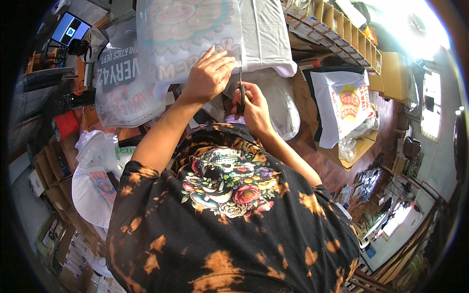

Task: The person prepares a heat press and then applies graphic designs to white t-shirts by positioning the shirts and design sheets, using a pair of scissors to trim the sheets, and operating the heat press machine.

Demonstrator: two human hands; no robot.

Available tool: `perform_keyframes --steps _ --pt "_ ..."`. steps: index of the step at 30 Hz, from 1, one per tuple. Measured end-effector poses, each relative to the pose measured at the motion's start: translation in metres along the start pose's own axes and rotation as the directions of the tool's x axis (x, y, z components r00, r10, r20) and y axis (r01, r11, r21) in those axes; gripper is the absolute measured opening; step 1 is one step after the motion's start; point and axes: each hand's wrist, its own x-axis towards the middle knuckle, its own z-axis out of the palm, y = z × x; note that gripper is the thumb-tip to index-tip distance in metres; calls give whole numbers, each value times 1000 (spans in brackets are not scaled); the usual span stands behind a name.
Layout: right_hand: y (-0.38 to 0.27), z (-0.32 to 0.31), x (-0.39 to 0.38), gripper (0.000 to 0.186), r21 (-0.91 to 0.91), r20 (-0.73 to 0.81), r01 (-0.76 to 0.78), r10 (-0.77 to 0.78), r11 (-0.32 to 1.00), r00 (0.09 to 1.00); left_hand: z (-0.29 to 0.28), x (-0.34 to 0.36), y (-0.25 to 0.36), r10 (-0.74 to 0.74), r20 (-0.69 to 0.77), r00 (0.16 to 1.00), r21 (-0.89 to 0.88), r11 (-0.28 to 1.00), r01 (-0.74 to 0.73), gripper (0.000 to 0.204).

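Observation:
A translucent sheet of printed film (188, 36) with a faded round pattern and large lettering lies over a white cloth-covered surface (266, 36). My left hand (211, 73) rests flat on the film near its front right corner, fingers stretched out. Just right of it, my right hand (255, 108) grips a pair of scissors (242, 95) with dark handles. The blades point away from me along the film's right edge, at its front end. Whether they are parted is too small to tell.
More printed film (119, 93) hangs at the left. A cardboard box (359, 152) at the right bears a white and black printed cloth (337, 105) and clear plastic. Wooden pigeonholes (337, 29) stand at the far right, a lit screen (71, 29) at the far left.

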Motion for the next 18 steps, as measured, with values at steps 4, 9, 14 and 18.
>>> perform_keyframes --steps 4,9,14,18 --pt "-6 1 10 37 71 -3 -12 12 997 1000 -6 0 8 -19 10 1000 -33 999 20 24" --pt "-3 0 10 37 90 -6 -17 18 996 1000 -4 -2 9 -39 -6 999 -53 998 38 24" --pt "0 -2 11 36 100 6 7 -7 995 1000 -2 -3 8 -43 -20 999 -49 998 42 25" --pt "-10 -6 5 23 31 -4 -30 30 999 1000 -5 -4 9 -24 -39 999 -39 999 23 27"
